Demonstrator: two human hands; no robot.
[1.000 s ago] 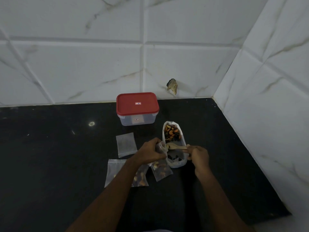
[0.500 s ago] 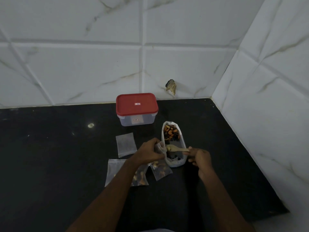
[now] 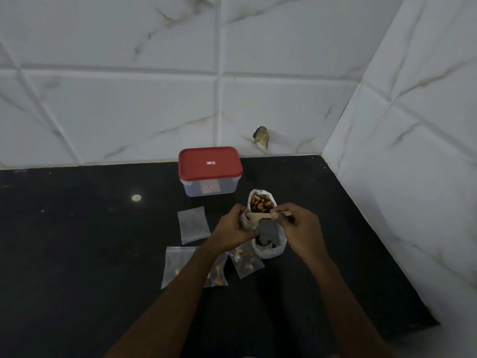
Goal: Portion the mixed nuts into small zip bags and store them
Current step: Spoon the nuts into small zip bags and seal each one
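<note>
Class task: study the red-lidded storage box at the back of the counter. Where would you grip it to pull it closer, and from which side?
Grip the red-lidded box by its two short end walls, just under the lid rim, reaching from above and in front. It stands upright with its lid on, the wall behind blocks a rear approach, and both ends look clear.

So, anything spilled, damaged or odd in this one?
No spill shows on the counter. One oddity: a ragged chipped hole in the wall tile behind the red-lidded box, just above the counter edge.
</note>
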